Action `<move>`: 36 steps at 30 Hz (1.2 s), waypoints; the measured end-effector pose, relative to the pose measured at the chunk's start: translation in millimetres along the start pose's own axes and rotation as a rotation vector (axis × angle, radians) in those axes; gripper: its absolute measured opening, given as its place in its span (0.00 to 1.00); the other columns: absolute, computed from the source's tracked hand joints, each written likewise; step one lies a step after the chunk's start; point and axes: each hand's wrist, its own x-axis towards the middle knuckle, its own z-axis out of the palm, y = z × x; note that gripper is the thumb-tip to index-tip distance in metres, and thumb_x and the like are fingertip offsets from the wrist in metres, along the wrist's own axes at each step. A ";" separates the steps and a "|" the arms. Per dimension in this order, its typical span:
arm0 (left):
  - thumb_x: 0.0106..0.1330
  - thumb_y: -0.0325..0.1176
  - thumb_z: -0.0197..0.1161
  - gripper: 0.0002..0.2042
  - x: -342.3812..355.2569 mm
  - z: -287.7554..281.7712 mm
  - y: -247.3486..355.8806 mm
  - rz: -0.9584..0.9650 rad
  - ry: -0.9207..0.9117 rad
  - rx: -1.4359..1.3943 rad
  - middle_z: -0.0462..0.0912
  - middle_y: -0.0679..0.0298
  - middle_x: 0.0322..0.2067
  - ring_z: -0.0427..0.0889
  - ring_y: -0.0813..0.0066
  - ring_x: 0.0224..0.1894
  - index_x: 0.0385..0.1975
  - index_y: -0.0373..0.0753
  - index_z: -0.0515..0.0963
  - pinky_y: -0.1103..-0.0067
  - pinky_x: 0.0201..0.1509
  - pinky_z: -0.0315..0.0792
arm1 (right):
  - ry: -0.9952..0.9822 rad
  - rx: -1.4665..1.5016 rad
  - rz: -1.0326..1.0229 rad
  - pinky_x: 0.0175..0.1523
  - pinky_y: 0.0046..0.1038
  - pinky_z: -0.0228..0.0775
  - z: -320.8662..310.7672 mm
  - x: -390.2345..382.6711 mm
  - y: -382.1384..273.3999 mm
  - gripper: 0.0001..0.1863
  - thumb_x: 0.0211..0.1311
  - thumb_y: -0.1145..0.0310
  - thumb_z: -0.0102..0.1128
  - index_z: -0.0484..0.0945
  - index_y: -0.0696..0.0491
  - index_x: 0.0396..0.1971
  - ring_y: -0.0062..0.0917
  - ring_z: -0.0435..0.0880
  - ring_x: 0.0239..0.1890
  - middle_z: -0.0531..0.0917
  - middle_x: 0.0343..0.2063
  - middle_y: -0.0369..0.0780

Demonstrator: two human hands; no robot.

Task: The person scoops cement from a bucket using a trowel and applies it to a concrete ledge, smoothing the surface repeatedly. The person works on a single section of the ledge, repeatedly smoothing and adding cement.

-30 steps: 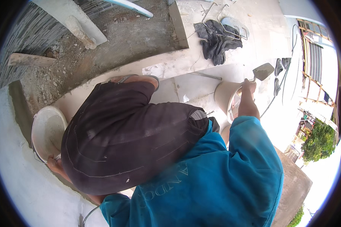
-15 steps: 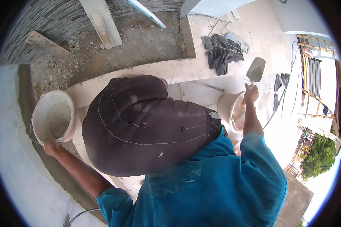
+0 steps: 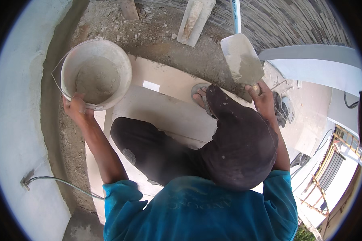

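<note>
My left hand [image 3: 77,106] is closed on the near rim of a pale round bucket [image 3: 122,60], whose wire handle hangs over its left side. Grey wet mortar [image 3: 97,79] lies in the bottom of the bucket. Out to the right, my right hand [image 3: 262,97] grips the short handle of a trowel [image 3: 240,58]. Its wide flat blade points away from me, and damp grey mortar is smeared over part of it. The trowel is held up, apart from the bucket.
Light tiles [image 3: 169,108] lie under my bent legs. A strip of rubble and soil [image 3: 165,40] runs along the stone-clad wall [image 3: 285,20]. A mortar-crusted board [image 3: 195,22] leans there beside a light blue pipe [image 3: 236,16]. A cable [image 3: 68,182] comes from the left wall.
My view and body have turned left. The trowel has come from beside a second bucket on the right to in front of me. My left hand still holds its bucket, now fuller in view.
</note>
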 end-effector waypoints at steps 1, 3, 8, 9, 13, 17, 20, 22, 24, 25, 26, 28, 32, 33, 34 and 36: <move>0.51 0.15 0.53 0.24 -15.4 2.3 0.7 -0.037 0.000 0.002 0.81 0.58 0.40 0.81 0.68 0.38 0.52 0.28 0.78 0.77 0.44 0.76 | -0.057 -0.034 -0.051 0.47 0.33 0.76 9.8 13.8 -11.2 0.21 0.62 0.57 0.72 0.81 0.56 0.48 0.31 0.87 0.39 0.87 0.38 0.45; 0.51 0.16 0.54 0.25 -45.5 8.0 8.2 -0.095 0.009 -0.001 0.81 0.59 0.40 0.80 0.70 0.37 0.53 0.28 0.78 0.79 0.43 0.75 | -0.166 -0.087 -0.172 0.48 0.33 0.77 27.2 44.6 -37.9 0.21 0.63 0.57 0.71 0.81 0.55 0.49 0.35 0.87 0.40 0.87 0.42 0.46; 0.50 0.17 0.52 0.28 -115.3 60.6 13.8 -0.118 -0.026 0.009 0.81 0.61 0.37 0.79 0.75 0.35 0.56 0.28 0.77 0.80 0.43 0.75 | -0.313 -0.096 -0.504 0.47 0.37 0.79 77.4 92.4 -80.1 0.17 0.66 0.62 0.66 0.81 0.50 0.52 0.44 0.86 0.45 0.85 0.45 0.44; 0.50 0.17 0.52 0.29 -127.7 70.7 12.6 -0.140 -0.031 0.037 0.81 0.61 0.36 0.78 0.76 0.35 0.57 0.27 0.77 0.80 0.43 0.75 | -0.348 -0.116 -0.523 0.47 0.37 0.79 87.6 99.7 -82.6 0.17 0.66 0.61 0.65 0.81 0.50 0.52 0.43 0.86 0.45 0.85 0.45 0.44; 0.51 0.19 0.50 0.34 -161.4 98.7 -3.1 -0.147 -0.095 0.226 0.82 0.56 0.47 0.81 0.71 0.46 0.64 0.25 0.71 0.77 0.58 0.73 | -0.444 -0.188 -0.592 0.45 0.38 0.79 117.0 125.3 -81.3 0.17 0.66 0.60 0.64 0.81 0.48 0.52 0.40 0.86 0.42 0.84 0.42 0.41; 0.55 0.21 0.50 0.36 -182.7 128.0 -11.9 -0.040 -0.146 0.412 0.76 0.51 0.63 0.74 0.66 0.65 0.71 0.25 0.62 0.72 0.72 0.61 | -0.447 -0.159 -0.683 0.43 0.39 0.79 143.4 143.3 -54.6 0.17 0.65 0.59 0.64 0.82 0.47 0.52 0.39 0.86 0.39 0.83 0.39 0.41; 0.57 0.22 0.50 0.36 -190.1 143.9 -11.3 -0.033 -0.129 0.460 0.76 0.50 0.64 0.74 0.66 0.65 0.71 0.26 0.62 0.72 0.72 0.62 | -0.504 -0.179 -0.698 0.41 0.40 0.79 158.7 153.0 -46.5 0.17 0.65 0.60 0.63 0.82 0.46 0.52 0.39 0.86 0.39 0.83 0.38 0.41; 0.58 0.23 0.50 0.35 -194.0 152.2 -11.0 -0.050 -0.113 0.497 0.75 0.49 0.65 0.73 0.66 0.66 0.72 0.27 0.62 0.71 0.72 0.62 | -0.540 -0.203 -0.704 0.41 0.40 0.79 170.3 154.5 -45.0 0.16 0.64 0.61 0.64 0.83 0.46 0.51 0.39 0.86 0.37 0.82 0.36 0.40; 0.59 0.24 0.51 0.35 -198.2 156.3 -12.4 -0.061 -0.095 0.553 0.74 0.48 0.66 0.73 0.65 0.66 0.72 0.28 0.62 0.70 0.72 0.62 | -0.592 -0.210 -0.719 0.42 0.41 0.79 176.4 152.3 -41.2 0.15 0.64 0.61 0.65 0.83 0.46 0.50 0.40 0.86 0.36 0.82 0.36 0.40; 0.60 0.24 0.52 0.34 -200.4 158.6 -12.5 -0.055 -0.091 0.580 0.74 0.48 0.66 0.73 0.64 0.66 0.72 0.28 0.62 0.70 0.72 0.62 | -0.627 -0.204 -0.733 0.42 0.41 0.80 178.0 150.6 -38.5 0.15 0.64 0.61 0.65 0.83 0.45 0.50 0.40 0.86 0.36 0.82 0.37 0.40; 0.60 0.25 0.53 0.34 -202.4 161.8 -13.3 -0.051 -0.089 0.606 0.74 0.48 0.66 0.73 0.64 0.66 0.71 0.28 0.63 0.70 0.72 0.63 | -0.661 -0.199 -0.745 0.42 0.41 0.80 179.3 148.9 -35.8 0.15 0.64 0.61 0.65 0.83 0.45 0.49 0.41 0.86 0.37 0.82 0.37 0.40; 0.60 0.26 0.54 0.33 -205.9 169.8 -12.2 -0.029 -0.084 0.641 0.74 0.48 0.65 0.73 0.64 0.66 0.71 0.28 0.64 0.69 0.72 0.64 | -0.719 -0.154 -0.691 0.42 0.41 0.80 180.0 146.6 -32.5 0.15 0.64 0.61 0.65 0.83 0.45 0.50 0.42 0.87 0.38 0.83 0.39 0.41; 0.59 0.27 0.55 0.33 -212.4 176.3 -13.8 -0.043 -0.040 0.685 0.77 0.49 0.63 0.76 0.65 0.64 0.69 0.28 0.67 0.70 0.70 0.66 | -0.804 -0.024 -0.576 0.44 0.41 0.79 187.3 151.7 -19.4 0.16 0.63 0.62 0.66 0.83 0.47 0.50 0.44 0.87 0.41 0.86 0.41 0.44; 0.57 0.27 0.54 0.34 -212.9 178.3 -12.9 -0.052 -0.023 0.659 0.78 0.50 0.62 0.76 0.65 0.63 0.69 0.28 0.67 0.71 0.69 0.67 | -0.811 0.029 -0.551 0.44 0.40 0.79 188.2 153.8 -16.2 0.16 0.63 0.62 0.66 0.83 0.48 0.50 0.45 0.87 0.41 0.86 0.42 0.44; 0.57 0.26 0.54 0.34 -212.1 179.7 -11.7 -0.054 -0.008 0.644 0.79 0.50 0.60 0.77 0.66 0.62 0.68 0.28 0.68 0.71 0.68 0.68 | -0.817 0.080 -0.525 0.45 0.40 0.79 187.7 157.0 -11.2 0.16 0.63 0.63 0.67 0.83 0.48 0.50 0.45 0.87 0.42 0.87 0.42 0.44; 0.56 0.26 0.54 0.33 -209.0 180.8 -9.4 -0.051 0.023 0.627 0.81 0.51 0.57 0.80 0.67 0.59 0.67 0.27 0.69 0.72 0.66 0.70 | -0.834 0.142 -0.496 0.46 0.40 0.79 184.2 162.1 -6.4 0.17 0.63 0.62 0.67 0.83 0.50 0.50 0.45 0.87 0.43 0.87 0.41 0.45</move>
